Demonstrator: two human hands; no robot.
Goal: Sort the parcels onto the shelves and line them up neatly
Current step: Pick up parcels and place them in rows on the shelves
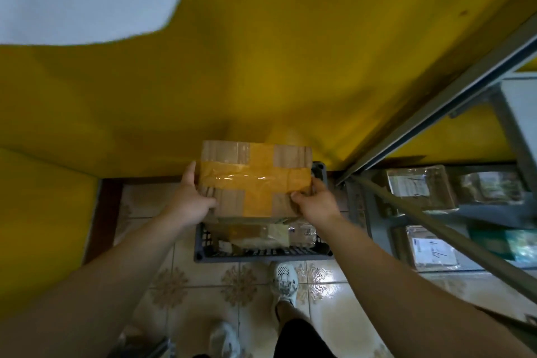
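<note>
A cardboard parcel (pixel 255 177) crossed with yellow-brown tape is held in the air above a dark plastic crate (pixel 261 254). My left hand (pixel 193 200) grips its left side and my right hand (pixel 315 203) grips its lower right corner. More wrapped parcels (pixel 270 237) lie in the crate beneath it. To the right, a grey metal shelf unit (pixel 436 107) holds parcels, among them a taped box with a white label (pixel 418 186) and a lower one with a handwritten label (pixel 433 253).
A yellow wall (pixel 261 67) rises straight ahead and to the left. The crate stands on a patterned tile floor (pixel 241 285) against the wall. My feet in white shoes (pixel 284 279) stand just behind the crate.
</note>
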